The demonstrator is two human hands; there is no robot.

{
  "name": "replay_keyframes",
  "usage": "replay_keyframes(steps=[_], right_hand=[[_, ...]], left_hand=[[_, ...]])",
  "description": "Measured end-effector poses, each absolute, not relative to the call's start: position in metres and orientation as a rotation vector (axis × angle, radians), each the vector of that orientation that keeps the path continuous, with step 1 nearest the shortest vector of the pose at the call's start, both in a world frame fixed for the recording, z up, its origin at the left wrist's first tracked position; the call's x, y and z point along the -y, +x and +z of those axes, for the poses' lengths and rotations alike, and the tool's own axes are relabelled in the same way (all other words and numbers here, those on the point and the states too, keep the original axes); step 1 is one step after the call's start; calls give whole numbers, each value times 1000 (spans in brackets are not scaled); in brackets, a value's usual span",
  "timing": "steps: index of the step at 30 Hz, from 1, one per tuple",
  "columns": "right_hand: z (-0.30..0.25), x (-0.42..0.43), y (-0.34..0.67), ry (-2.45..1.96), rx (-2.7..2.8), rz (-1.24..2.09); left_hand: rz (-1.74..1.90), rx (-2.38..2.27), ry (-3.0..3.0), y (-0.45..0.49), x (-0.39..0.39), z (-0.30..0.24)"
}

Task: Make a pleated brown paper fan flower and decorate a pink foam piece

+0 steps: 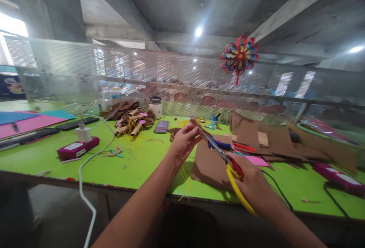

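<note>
My left hand (186, 142) pinches a small folded strip of brown paper (196, 123) above the green table. A pair of scissors (218, 150) with yellow and red handles is gripped in my right hand (253, 179). Its blade tips reach up to the brown strip near my left fingers; I cannot tell whether they are cutting it. Below the scissors lies a sheet of brown cardboard (209, 170). A blue-handled tool (222, 144) rests just behind the blades. Thin yellow strands (184, 179) hang below my left wrist.
Rolled brown tubes (137, 129) with yellow strands lie left of centre, by a white jar (155, 109). Brown paper pieces (256, 134) are piled at right. Purple power strips (75, 149) sit on both sides, with a white cable (80, 181). A mesh partition (176, 69) stands behind.
</note>
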State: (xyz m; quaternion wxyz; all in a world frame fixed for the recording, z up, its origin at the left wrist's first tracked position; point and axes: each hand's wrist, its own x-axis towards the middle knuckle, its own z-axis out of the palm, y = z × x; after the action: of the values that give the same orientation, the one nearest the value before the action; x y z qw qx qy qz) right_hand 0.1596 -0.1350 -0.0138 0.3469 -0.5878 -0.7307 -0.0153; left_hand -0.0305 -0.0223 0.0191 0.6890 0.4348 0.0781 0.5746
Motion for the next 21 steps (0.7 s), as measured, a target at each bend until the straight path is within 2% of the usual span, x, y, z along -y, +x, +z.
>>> replay_keyframes(steps=[21], right_hand=[[-18,132,151,-1509,1875,-55]], left_hand=[[1296,-147,983,-27,25,17]])
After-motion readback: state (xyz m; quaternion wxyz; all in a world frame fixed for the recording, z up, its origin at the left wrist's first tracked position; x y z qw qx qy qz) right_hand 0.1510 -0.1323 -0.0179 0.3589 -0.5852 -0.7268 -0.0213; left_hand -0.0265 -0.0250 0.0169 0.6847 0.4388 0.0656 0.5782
